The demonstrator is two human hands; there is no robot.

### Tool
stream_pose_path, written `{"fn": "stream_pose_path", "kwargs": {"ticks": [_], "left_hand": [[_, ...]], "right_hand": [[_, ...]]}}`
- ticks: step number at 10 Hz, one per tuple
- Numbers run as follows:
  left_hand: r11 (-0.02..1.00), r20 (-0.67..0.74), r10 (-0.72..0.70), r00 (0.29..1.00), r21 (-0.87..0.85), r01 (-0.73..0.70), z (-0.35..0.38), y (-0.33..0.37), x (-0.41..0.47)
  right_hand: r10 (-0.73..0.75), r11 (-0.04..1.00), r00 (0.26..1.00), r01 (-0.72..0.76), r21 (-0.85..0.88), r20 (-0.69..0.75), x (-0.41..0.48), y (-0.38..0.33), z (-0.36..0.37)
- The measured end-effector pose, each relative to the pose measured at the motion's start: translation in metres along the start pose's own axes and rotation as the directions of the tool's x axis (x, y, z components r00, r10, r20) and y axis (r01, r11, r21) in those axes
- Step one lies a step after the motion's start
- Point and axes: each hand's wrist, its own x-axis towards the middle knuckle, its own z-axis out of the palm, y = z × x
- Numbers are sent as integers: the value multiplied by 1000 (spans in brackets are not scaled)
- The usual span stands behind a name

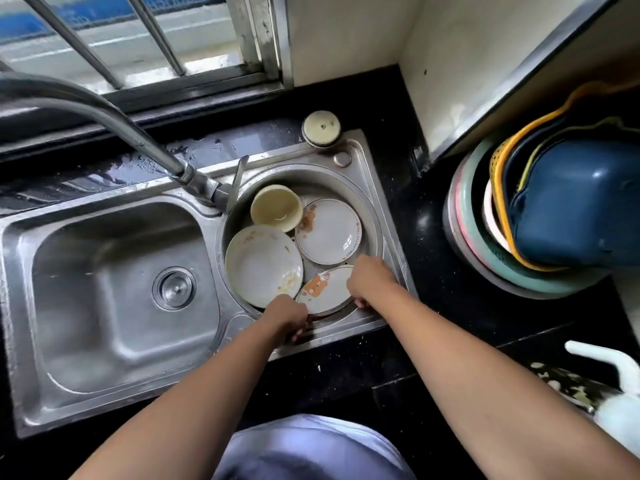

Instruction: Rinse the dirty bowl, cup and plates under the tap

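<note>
- Nearest the camera, a grey-blue garment (311,448) is seen at the bottom edge, with two bare forearms reaching forward over the dark countertop (433,306).
- The left hand (287,315) is curled over the near rim of the round metal basin (375,230); its fingers are bent and closed on the rim beside the nearest plate, though whether the plate itself is pinched cannot be told.
- The right hand (369,277) is laid over the right edge of the bear-print plate (320,292), fingers folded down at the rim; the grip is hidden beneath the hand, so it cannot be told whether the plate is actually gripped.
- That plate lies between the two hands, touching the right one and just beside the left.
- Glazed ceramic is judged stiff, fragile and slippery when wet; it is best taken by opposite rims, thumbs on top.
- Just beyond, a food-smeared shallow bowl (265,265) is tilted against the basin's left wall.
- A second bear-print plate (329,232) lies farther right, well clear of both hands.
- A cream cup (276,207) rests at the basin's back, opening up.
- The tap (138,133) arches away left from its base beside the basin, its outlet out of view, and no water is seen running.
- The large sink bowl (114,289) to the left holds no dishes.
- Stacked plastic basins (554,209) stand at the far right.
</note>
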Motion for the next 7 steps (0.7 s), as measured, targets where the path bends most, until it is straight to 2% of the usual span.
{"fn": "stream_pose_path", "kwargs": {"ticks": [2, 4, 6, 7], "left_hand": [[996, 69, -23, 997, 86, 17, 3, 4, 2], [995, 96, -49, 994, -78, 56, 2, 3, -9], [970, 79, -1, 997, -243, 20, 3, -7, -19], [904, 83, 97, 992, -424, -53, 3, -26, -25]], "right_hand": [[-16, 997, 996, 9, -78, -88, 5, 4, 13], [-25, 991, 994, 11, -131, -107, 1, 5, 19], [-12, 1000, 999, 12, 18, -31, -15, 10, 14], [-45, 998, 994, 50, 42, -104, -30, 11, -1]]}}
